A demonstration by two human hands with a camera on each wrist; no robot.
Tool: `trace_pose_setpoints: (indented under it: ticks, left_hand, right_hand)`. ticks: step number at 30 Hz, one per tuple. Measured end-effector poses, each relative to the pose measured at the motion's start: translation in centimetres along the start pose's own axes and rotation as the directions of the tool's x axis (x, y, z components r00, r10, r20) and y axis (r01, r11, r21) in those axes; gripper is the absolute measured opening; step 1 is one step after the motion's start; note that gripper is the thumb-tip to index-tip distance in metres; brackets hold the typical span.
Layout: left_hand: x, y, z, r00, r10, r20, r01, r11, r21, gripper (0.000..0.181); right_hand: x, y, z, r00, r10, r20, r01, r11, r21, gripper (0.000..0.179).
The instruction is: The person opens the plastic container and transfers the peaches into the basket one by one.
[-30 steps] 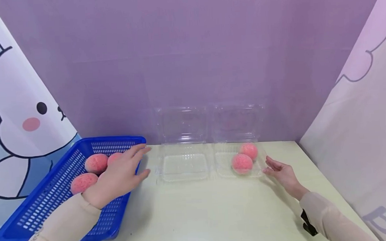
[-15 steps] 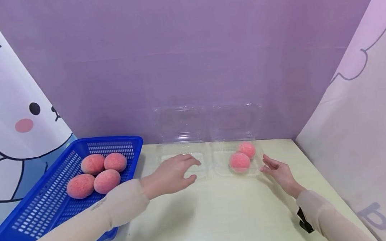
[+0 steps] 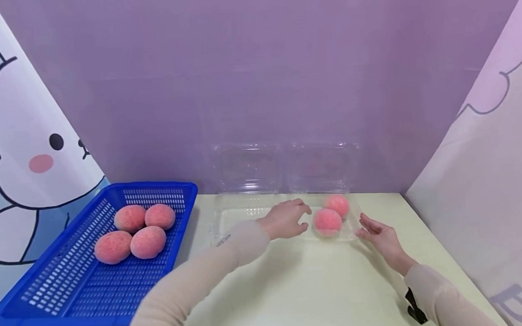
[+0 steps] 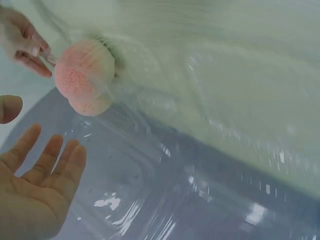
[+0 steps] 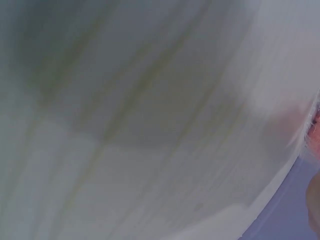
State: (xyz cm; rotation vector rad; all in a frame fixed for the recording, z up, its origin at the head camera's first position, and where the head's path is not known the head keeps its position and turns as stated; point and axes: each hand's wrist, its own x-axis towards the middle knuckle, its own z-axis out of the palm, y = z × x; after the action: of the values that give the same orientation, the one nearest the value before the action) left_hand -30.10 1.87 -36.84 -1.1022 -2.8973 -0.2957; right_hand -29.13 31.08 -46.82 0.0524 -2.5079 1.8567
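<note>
Two pink fuzzy peaches [image 3: 327, 222] sit one behind the other in the right-hand clear plastic clamshell box [image 3: 301, 233], whose lid stands raised at the back. My left hand [image 3: 285, 219] hovers over the left part of this box, fingers spread and holding nothing, just left of the front peach. In the left wrist view its palm [image 4: 35, 200] and separated fingers show, apart from the fruit. On the other side, my right hand [image 3: 383, 240] pinches the box's right rim between thumb and fingers. The right wrist view shows mostly tabletop, with a bit of peach [image 5: 314, 135] at the edge.
A blue plastic basket [image 3: 95, 322] with several peaches [image 3: 148, 242] stands on the left of the pale table [image 3: 319, 296]. A second clear clamshell box [image 3: 219, 218], lid raised, adjoins the first on its left. A purple wall [image 3: 257, 85] closes off the back.
My left hand has travelled right, from above the basket, past the left box to beside the front peach. My right hand stays at the box's right rim, and the peaches have not moved.
</note>
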Motion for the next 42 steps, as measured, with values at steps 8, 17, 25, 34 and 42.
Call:
trace_pose_setpoints:
  ticks: [8,17,25,34,42]
  left_hand:
    - [5.3,1.7,4.2,1.0,0.016,-0.008,-0.017,0.983,-0.18,0.039]
    - [8.7,2.1,7.0,0.998,0.046,-0.039,-0.046,0.999,-0.014,0.03]
    - [9.0,1.2,8.1,0.999,-0.038,-0.011,0.037,0.997,-0.074,0.039]
    - [9.1,0.4,8.1,0.996,-0.08,-0.048,0.077,0.995,-0.07,0.033]
    - [9.0,0.7,8.3,0.995,-0.103,0.01,0.103,0.994,0.024,0.041]
  right_hand:
    - [-0.4,0.3,-0.1,1.0,-0.002,-0.02,0.002,1.0,0.025,0.071]
    - [-0.1,0.3,0.4,1.0,-0.013,-0.022,0.013,1.0,0.022,0.07]
    - [-0.1,0.5,0.3,1.0,-0.008,-0.028,0.009,0.999,0.035,0.07]
    - [0.2,0.0,0.2,1.0,-0.003,-0.026,0.003,1.0,0.004,0.071]
    - [-0.1,0.4,0.3,1.0,-0.004,-0.026,0.004,1.0,0.028,0.07]
